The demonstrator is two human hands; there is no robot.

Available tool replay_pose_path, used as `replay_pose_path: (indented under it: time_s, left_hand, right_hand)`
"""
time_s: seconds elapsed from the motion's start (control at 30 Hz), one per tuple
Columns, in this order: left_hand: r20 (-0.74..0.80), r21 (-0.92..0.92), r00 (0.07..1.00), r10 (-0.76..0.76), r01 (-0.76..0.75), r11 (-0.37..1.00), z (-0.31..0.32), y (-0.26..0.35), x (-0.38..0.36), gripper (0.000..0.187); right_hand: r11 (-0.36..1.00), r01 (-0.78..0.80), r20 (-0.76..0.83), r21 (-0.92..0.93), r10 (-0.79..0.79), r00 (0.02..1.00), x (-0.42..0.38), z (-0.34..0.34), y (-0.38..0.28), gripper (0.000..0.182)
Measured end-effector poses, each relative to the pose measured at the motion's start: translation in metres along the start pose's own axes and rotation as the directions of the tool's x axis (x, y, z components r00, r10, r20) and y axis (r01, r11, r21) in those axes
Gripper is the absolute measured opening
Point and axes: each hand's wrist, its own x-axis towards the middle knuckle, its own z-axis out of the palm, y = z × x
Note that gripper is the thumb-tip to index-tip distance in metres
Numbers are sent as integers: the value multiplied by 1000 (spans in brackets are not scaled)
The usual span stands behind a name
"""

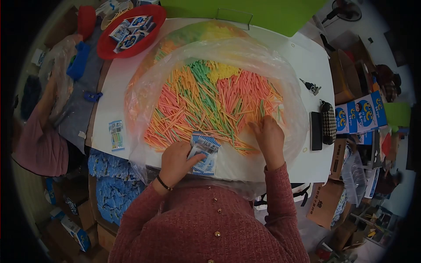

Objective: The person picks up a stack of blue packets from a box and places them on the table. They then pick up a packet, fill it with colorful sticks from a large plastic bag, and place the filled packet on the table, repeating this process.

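Observation:
My left hand [174, 162] is closed on a small blue-and-white plastic packet [206, 153], its thumb lying across the front. Over the right edge of a big heap of thin coloured sticks [197, 101], my right hand [269, 139] has its fingers curled together, and whatever is between the fingertips is too small to make out. The sticks are pink, orange, yellow and green. They lie in a large clear plastic bag [291, 94] spread wide on the white table [320, 168]. Another packet [116, 135] lies flat on the table's left side.
A red bowl [105, 48] with several packets stands at the back left. Keys [310, 86], a phone [315, 130] and a checked pouch [327, 122] lie on the right. Blue packets [116, 193] fill a box at lower left. Another person's arm [46, 103] is at far left.

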Motion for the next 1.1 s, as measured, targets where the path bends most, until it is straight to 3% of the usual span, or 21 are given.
replay_pose_path:
  time_s: [0.1,0.3,0.4,0.47,0.5,0.57,0.7,0.73,0.77,0.8,0.87,0.9,0.97,1.0,1.07,1.1]
  left_hand:
    - [47,-24,998,-32,33,999,-1,2,0,45]
    - [-35,17,998,58,-58,998,7,-5,-2,44]
    - [-17,-66,1000,9,-10,998,7,-7,-2,41]
    - [79,-256,993,-85,103,961,1,-9,-3,36]
    - [68,-260,993,-94,108,959,-3,-10,-4,36]
    - [45,-145,993,-109,115,983,-10,-12,-5,29]
    - [-1,-151,999,-41,41,988,-11,-22,-1,17]
    - [-115,-298,993,-9,-26,954,-10,-19,1,12]
    - [-230,-431,973,3,-105,896,-9,-17,2,10]
    - [-230,-429,973,5,-106,897,-7,-17,2,10]
    - [-117,-722,986,-122,0,692,-2,-19,1,16]
    - [-121,-718,986,-116,-6,696,3,-22,1,16]
    - [-52,-862,994,-98,5,506,8,-23,3,24]
    - [-56,-861,993,-101,3,508,6,-19,3,24]
    - [96,-950,981,-168,140,278,0,-9,1,25]
    - [92,-950,982,-165,136,281,-4,-6,4,25]
  right_hand:
    - [998,-49,48,-40,51,998,5,12,-11,34]
    - [985,170,-35,-22,-170,985,23,33,-32,31]
    - [985,170,23,17,-171,985,22,33,-16,24]
    - [975,190,103,118,-203,974,21,26,-5,20]
    - [972,204,106,116,-217,971,21,23,-3,20]
    - [965,108,175,240,-152,973,18,17,1,18]
    - [912,28,173,408,-108,979,12,15,0,11]
    - [687,-16,104,726,-87,991,11,19,-5,10]
    - [355,-30,48,934,-41,998,9,22,-9,12]
    - [353,-29,46,935,-40,998,8,26,-9,12]
    - [361,154,-120,920,-115,986,7,36,-9,18]
    - [357,161,-128,920,-115,985,4,39,-11,18]
    - [644,192,-124,740,-150,981,-1,44,-15,17]
    - [642,195,-125,742,-154,980,0,46,-13,17]
    - [694,172,-56,699,-187,981,0,48,-8,16]
    - [693,176,-61,699,-188,980,0,47,-6,16]
